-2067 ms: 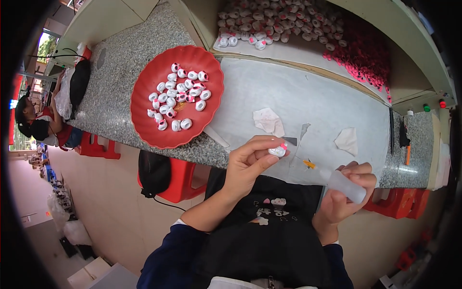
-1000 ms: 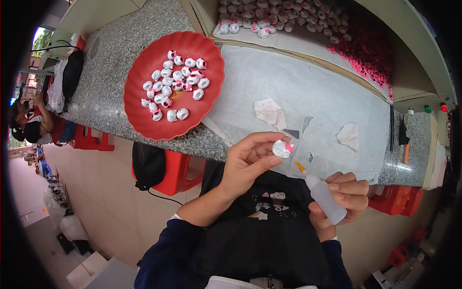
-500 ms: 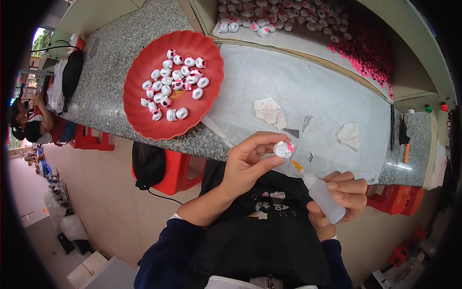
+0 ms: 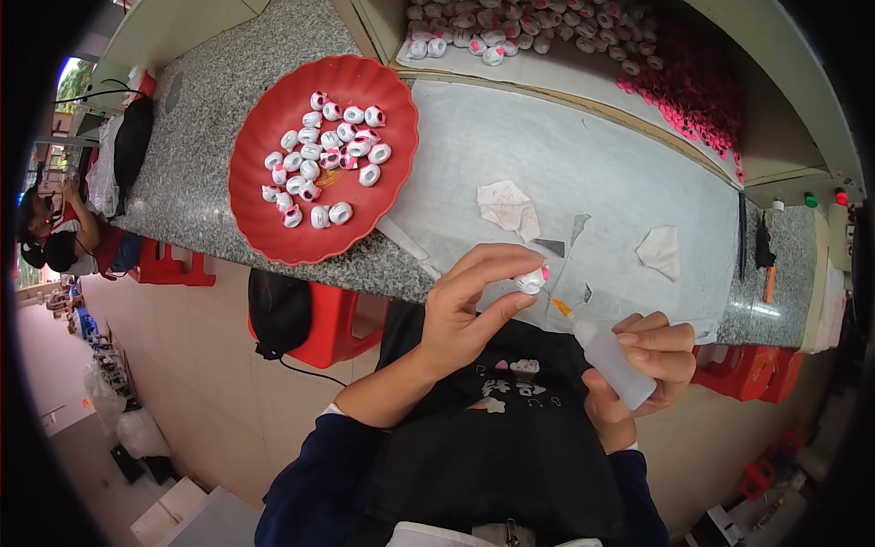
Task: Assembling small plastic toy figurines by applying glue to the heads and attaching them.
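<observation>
Between the thumb and fingers of my left hand [image 4: 467,305] is a small rounded white piece with a pink part [image 4: 530,281]. My right hand [image 4: 654,360] is wrapped round a translucent white squeeze bottle [image 4: 612,365]. Its orange tip [image 4: 561,307] points up and left toward the white piece, with a small gap between them. Both hands are above my lap at the near edge of the table. Left of them, a scalloped red plate [image 4: 260,196] holds many similar white pieces, several with pink and black parts.
A pale sheet [image 4: 592,173] covers the worktop, with two crumpled cloth scraps [image 4: 509,210] [image 4: 660,252] on it. At the back, a shelf holds a heap of white pieces [image 4: 547,20] and a pile of small pink parts [image 4: 679,96]. Red stools [image 4: 342,324] stand below; another person [image 4: 68,223] sits far left.
My left hand has turned the white piece slightly, so less of its pink part shows. The bottle tip is a little farther from it.
</observation>
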The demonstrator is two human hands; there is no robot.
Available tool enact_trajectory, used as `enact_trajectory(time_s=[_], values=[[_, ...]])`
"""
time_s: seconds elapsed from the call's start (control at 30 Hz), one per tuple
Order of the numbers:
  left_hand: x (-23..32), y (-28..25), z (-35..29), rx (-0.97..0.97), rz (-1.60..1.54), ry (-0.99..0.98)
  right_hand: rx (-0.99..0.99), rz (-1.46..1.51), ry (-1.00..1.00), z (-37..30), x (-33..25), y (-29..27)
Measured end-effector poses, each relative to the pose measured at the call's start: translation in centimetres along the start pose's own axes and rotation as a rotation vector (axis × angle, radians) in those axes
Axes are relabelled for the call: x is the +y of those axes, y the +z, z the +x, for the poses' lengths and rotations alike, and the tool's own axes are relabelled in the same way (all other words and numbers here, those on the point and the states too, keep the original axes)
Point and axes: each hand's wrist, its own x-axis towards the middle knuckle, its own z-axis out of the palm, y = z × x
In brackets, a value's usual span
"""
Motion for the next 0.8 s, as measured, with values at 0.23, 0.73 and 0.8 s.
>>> enact_trajectory(time_s=[0.23, 0.73, 0.8], values=[[-0.1, -1.7, 0.5, 0.247, -0.176, -0.072, 0.026, 0.137, 0.188, 2.8, 3.0, -2.0], [0.1, -2.0, 1.4, 0.244, -0.161, -0.103, -0.230, -0.949, 0.084, 15.9, 20.8, -3.2], [0.3, -2.1, 1.5, 0.236, -0.168, -0.116, -0.292, -0.992, 0.120, 16.1, 20.5, -2.9]])
